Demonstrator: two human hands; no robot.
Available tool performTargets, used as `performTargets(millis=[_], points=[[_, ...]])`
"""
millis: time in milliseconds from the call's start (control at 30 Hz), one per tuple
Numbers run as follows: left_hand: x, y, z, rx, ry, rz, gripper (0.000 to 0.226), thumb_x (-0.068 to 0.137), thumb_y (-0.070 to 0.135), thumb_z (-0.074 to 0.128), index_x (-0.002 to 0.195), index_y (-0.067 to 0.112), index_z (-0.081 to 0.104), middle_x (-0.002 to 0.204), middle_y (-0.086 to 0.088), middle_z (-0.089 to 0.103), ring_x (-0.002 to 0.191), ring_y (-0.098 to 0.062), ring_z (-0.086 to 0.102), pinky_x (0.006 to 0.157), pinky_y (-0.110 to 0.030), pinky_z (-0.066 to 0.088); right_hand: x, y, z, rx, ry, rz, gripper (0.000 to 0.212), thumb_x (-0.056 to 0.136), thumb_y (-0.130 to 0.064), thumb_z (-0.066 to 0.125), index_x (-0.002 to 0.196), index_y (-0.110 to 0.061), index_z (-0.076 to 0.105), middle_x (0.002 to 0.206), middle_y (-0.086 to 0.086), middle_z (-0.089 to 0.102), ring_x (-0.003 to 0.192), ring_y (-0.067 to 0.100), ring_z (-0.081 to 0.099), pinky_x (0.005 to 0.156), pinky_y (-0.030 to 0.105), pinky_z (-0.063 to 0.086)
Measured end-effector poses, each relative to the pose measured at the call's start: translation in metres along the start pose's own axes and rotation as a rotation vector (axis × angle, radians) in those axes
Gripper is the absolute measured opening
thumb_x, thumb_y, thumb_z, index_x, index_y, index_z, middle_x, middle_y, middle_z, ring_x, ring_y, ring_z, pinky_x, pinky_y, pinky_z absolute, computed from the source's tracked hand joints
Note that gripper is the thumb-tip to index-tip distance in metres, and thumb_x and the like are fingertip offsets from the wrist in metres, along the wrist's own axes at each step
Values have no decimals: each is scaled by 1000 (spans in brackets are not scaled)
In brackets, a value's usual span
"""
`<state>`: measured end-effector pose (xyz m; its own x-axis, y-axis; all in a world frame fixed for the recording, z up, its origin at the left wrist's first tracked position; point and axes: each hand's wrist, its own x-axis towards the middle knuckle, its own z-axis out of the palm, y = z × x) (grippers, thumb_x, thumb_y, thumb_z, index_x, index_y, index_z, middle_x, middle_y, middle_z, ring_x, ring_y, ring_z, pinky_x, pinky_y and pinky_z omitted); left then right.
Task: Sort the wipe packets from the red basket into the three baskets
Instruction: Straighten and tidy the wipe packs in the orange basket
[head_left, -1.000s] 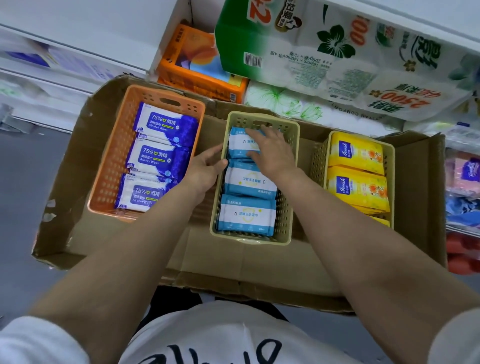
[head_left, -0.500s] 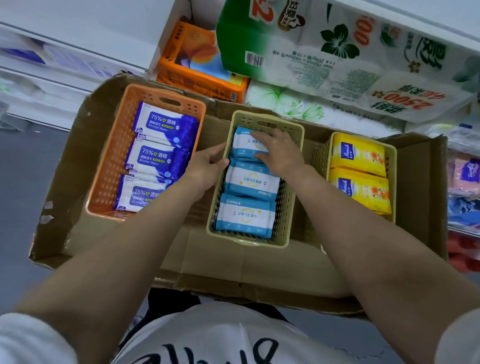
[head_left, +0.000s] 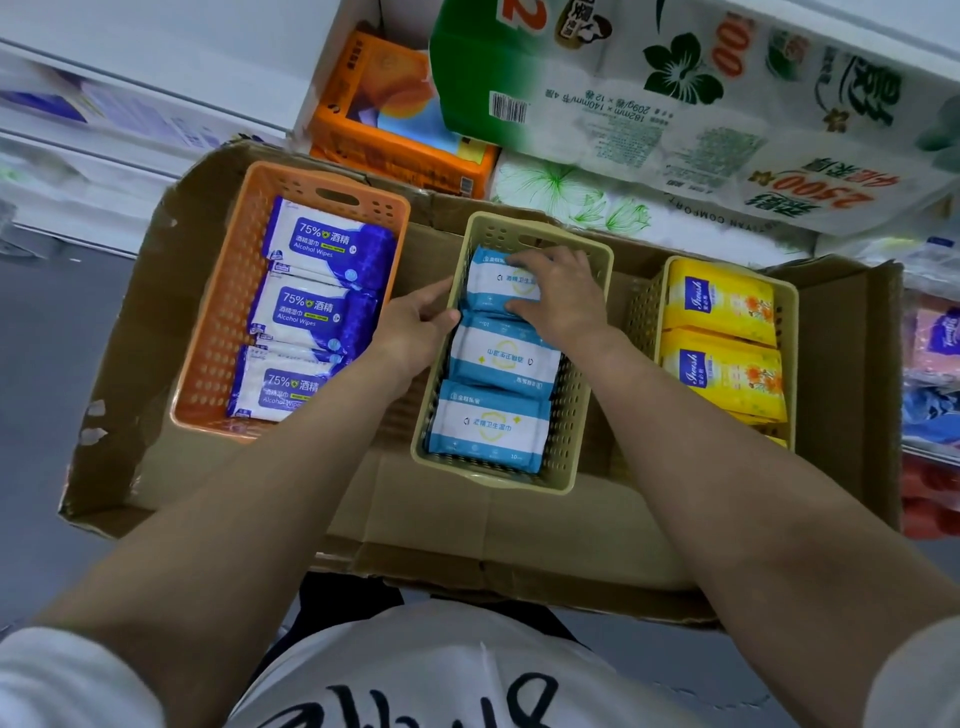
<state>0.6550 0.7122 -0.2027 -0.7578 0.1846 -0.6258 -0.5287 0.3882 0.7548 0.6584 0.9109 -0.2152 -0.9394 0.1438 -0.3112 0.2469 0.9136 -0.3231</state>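
Two hands settle the top light-blue wipe packet (head_left: 496, 283) in the beige middle basket (head_left: 584, 415), centre frame. Right hand (head_left: 563, 299) presses it with fingers curled around; left hand (head_left: 415, 325) grips the basket's rim. Next, probably, release and check for leftover packets.

The right hand (head_left: 558, 296) covers most of the far packet (head_left: 491, 283) in the middle basket (head_left: 576, 415), so its label only half shows. The left hand (head_left: 415, 325) blocks that basket's left rim, and whether its fingers actually touch the packet can't be told. The right forearm hides the near end of the yellow basket (head_left: 787, 322), so how many yellow packets (head_left: 719, 301) sit there is unclear. The near blue packet (head_left: 275, 389) in the orange basket (head_left: 218, 332) goes under the left forearm. Shelves on the left are pure blur, and the pink packs (head_left: 935, 338) are cut off at the right edge.
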Motion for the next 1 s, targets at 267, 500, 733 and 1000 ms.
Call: performTargets(millis=[267, 500, 733, 1000], points=[[-2, -1, 0, -19, -9, 30, 47, 100, 17, 55, 143, 37, 49, 144, 3, 51, 128, -15, 49, 92, -29, 51, 4, -15, 5, -68, 6, 69, 73, 67, -50, 83, 127, -33, 45, 130, 3, 42, 127, 25, 34, 96, 48, 42], [-3, 0, 0, -27, -14, 24, 48, 100, 17, 55, 143, 37, 48, 146, 3, 49, 132, -16, 46, 93, -29, 50, 5, -19, 11, -141, 80, 101, 77, 66, -57, 80, 128, -31, 44, 130, 3, 43, 125, 26, 37, 92, 48, 45], [-8, 3, 2, -56, -7, 16, 47, 101, 17, 53, 144, 35, 47, 147, 1, 47, 120, -8, 45, 81, -22, 46, 1, -5, 7, 84, 68, 60, 65, 77, -49, 77, 135, -34, 51, 128, 3, 45, 124, 24, 36, 97, 40, 41], [-11, 5, 2, -64, -13, 13, 47, 101, 17, 52, 145, 36, 47, 148, 1, 46, 122, -10, 45, 77, -19, 45, 0, 3, 1, 46, 30, -18, 57, 88, -27, 72, 140, -34, 51, 137, 2, 47, 127, 24, 36, 102, 38, 38]])
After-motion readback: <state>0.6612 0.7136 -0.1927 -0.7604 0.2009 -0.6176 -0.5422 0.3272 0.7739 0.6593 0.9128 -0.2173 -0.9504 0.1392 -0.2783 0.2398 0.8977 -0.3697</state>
